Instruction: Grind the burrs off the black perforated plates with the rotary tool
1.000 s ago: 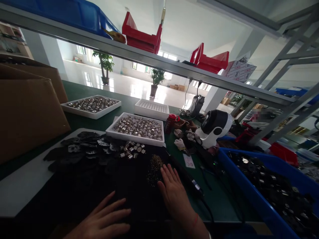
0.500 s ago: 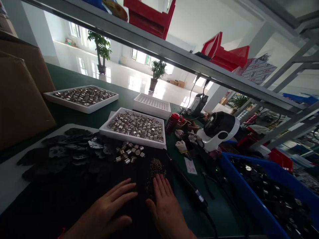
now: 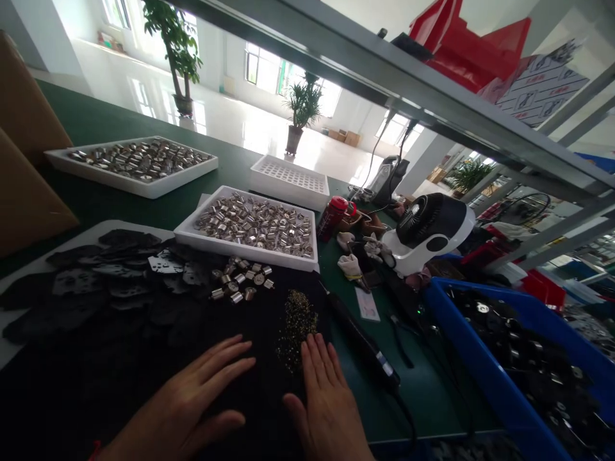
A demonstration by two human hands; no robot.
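My right hand lies flat with fingers stretched, beside and just touching the near right edge of a scatter of tiny brass-coloured screws on a black mat. Fingers apart, my left hand hovers over or rests on the mat to the left and holds nothing. Beyond the hands is a small group of silver metal cylinders. Many thin black plates with holes are spread in a pile at the left.
Behind stand white trays of metal cylinders and a white tray with holes. An electric screwdriver lies right of the mat. A blue bin, a fan, a red bottle and a cardboard box surround the space.
The view has tilted down and come closer. My right hand has shifted right off the screws, which now show more spread out. My left hand has moved slightly left.
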